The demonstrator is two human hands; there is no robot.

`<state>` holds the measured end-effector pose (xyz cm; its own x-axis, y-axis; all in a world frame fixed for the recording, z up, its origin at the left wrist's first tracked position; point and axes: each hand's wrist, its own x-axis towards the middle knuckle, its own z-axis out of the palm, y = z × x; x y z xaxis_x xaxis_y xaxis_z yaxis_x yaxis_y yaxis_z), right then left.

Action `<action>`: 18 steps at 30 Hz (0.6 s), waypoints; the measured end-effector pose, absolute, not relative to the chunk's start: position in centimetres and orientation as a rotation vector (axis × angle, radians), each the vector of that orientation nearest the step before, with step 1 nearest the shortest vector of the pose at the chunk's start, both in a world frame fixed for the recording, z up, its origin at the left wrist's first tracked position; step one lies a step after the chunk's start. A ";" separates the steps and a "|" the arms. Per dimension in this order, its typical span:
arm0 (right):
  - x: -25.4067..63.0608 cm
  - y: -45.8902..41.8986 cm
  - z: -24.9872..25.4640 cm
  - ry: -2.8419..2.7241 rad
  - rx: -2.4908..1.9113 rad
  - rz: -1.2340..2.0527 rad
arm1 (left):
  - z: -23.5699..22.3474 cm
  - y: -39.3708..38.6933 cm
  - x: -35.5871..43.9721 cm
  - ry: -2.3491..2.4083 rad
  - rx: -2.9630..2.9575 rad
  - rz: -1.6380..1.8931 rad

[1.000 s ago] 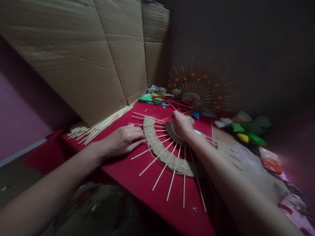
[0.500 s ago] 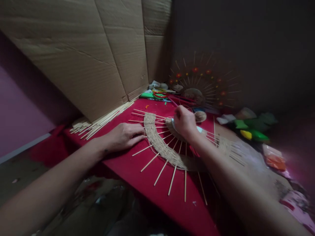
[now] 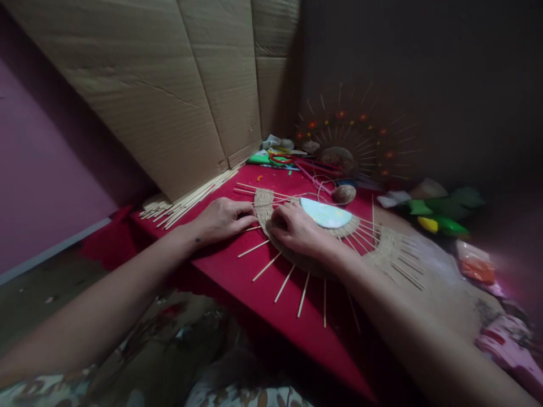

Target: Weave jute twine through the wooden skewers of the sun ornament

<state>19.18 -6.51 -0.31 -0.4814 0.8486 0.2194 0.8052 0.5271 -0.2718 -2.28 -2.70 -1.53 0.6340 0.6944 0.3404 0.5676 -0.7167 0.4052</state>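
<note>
A half-round frame of thin wooden sticks, with a twine-woven band [image 3: 264, 204], lies on the red cloth. A pale blue half-disc [image 3: 324, 213] sits at its inner edge. My left hand [image 3: 224, 219] is closed at the band's left end, thumb and fingers pinching its outer edge by the sticks. Over the band, my right hand [image 3: 299, 227] has curled fingers closed near the twine [image 3: 292, 198]; the fingertips are partly hidden. That strand runs across the stick ends, back toward a twine ball [image 3: 344, 194].
Loose sticks [image 3: 186, 202] lie along a cardboard sheet [image 3: 203, 85] at left. Behind are red-handled scissors [image 3: 280, 158] and a finished stick fan with flowers [image 3: 339, 152]. Green and yellow pieces [image 3: 427, 224], an orange packet [image 3: 477, 264] and a pink object [image 3: 507, 342] stand right.
My right hand has come down and left from above the half-disc to the band, uncovering the half-disc. My left hand stays at the band's left edge. The view has shifted slightly.
</note>
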 end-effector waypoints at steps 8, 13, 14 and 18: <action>19.1 -6.9 0.7 -2.423 -1.416 0.219 | -1.4 -3.5 -3.1 0.785 2.711 0.767; 18.9 -7.1 0.5 -2.398 -1.372 0.235 | -1.6 -4.3 -3.8 0.856 2.771 0.767; 18.9 -7.1 0.5 -2.390 -1.364 0.238 | -1.7 -4.4 -3.9 0.883 2.757 0.756; 18.5 -7.2 0.2 -2.436 -1.331 0.185 | -1.7 -4.6 -4.1 0.960 2.706 0.707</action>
